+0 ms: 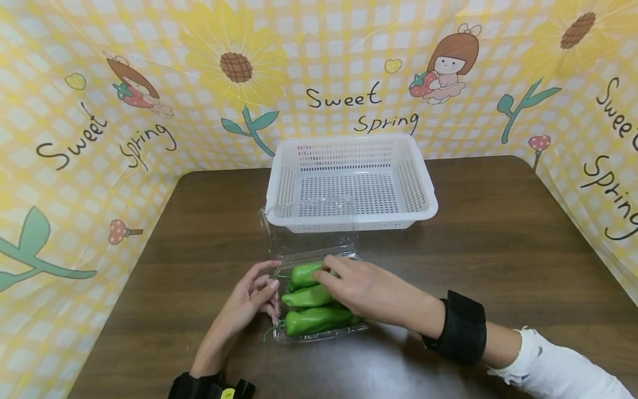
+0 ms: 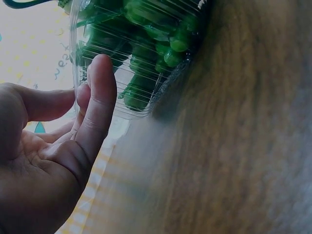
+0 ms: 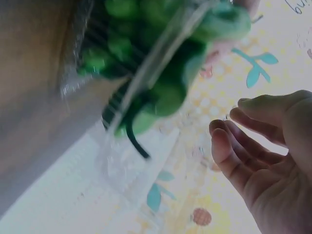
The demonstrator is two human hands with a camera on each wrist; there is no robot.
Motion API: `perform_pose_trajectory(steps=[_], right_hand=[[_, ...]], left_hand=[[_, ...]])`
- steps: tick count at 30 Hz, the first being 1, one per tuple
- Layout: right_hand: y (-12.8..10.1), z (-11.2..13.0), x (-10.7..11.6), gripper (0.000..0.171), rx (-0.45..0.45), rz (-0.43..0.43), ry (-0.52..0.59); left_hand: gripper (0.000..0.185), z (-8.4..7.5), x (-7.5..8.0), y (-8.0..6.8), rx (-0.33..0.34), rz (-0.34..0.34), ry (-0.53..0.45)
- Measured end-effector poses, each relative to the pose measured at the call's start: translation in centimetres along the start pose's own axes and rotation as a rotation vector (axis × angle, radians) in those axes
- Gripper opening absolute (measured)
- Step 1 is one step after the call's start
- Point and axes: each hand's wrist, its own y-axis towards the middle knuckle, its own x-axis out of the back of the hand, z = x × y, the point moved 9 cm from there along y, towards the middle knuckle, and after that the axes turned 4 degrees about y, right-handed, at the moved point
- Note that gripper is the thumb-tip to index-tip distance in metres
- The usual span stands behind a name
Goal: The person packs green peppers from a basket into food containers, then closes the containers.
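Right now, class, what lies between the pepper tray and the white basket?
In the head view, the tray's clear hinged lid stands open between the peppers and the white basket.

The right hand [image 1: 369, 291] touches green peppers [image 1: 311, 307] in a clear box [image 1: 319, 332], just before the white basket [image 1: 351, 183]; the left hand [image 1: 249, 302] holds the box's side.
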Motion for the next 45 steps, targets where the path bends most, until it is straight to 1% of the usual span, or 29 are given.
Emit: perform_pose_trajectory(steps=[7, 11, 15, 18, 21, 24, 26, 31, 34, 37, 41, 45], right_hand=[[0.5, -2.2, 3.3, 0.025, -0.035, -0.143, 0.01], [0.7, -3.7, 4.9, 0.025, -0.084, -0.179, 0.012], [0.8, -5.5, 6.1, 0.028, -0.147, -0.208, -0.012], [0.8, -6.8, 6.9, 0.03, -0.192, -0.249, -0.039], [0.7, -8.1, 7.4, 0.032, -0.256, -0.279, -0.045], [0.8, -9.4, 7.3, 0.036, -0.319, -0.279, -0.03], [0.7, -10.0, 6.9, 0.04, -0.355, -0.26, -0.024], [0.6, -11.5, 5.2, 0.046, -0.406, -0.165, -0.019], [0.6, -12.1, 4.2, 0.043, -0.407, -0.13, 0.026], [0.7, -12.5, 3.8, 0.036, -0.395, -0.132, 0.088], [0.8, -12.6, 3.8, 0.026, -0.376, -0.149, 0.144], [0.5, -12.3, 4.0, 0.021, -0.368, -0.153, 0.179]], left_hand=[[0.048, 0.0, -0.1, 0.1, 0.001, 0.004, -0.004], [0.048, 0.1, -0.1, 0.1, 0.001, 0.005, -0.002], [0.048, 0.2, -0.1, 0.1, 0.004, 0.003, 0.002], [0.048, 0.2, -0.1, 0.1, 0.006, 0.003, 0.005], [0.048, 0.2, -0.1, 0.2, 0.007, 0.003, 0.004], [0.048, 0.2, -0.1, 0.2, 0.006, 0.002, 0.004], [0.047, 0.3, -0.1, 0.2, 0.004, 0.002, 0.003], [0.047, 0.3, -0.1, 0.1, -0.005, 0.006, -0.003], [0.047, 0.3, -0.1, 0.1, -0.012, 0.011, -0.002], [0.047, 0.1, -0.1, 0.1, -0.019, 0.012, 0.007], [0.048, 0.0, 0.0, 0.1, -0.018, 0.007, 0.01], [0.049, 0.0, -0.1, 0.0, -0.007, 0.007, 0.006]])
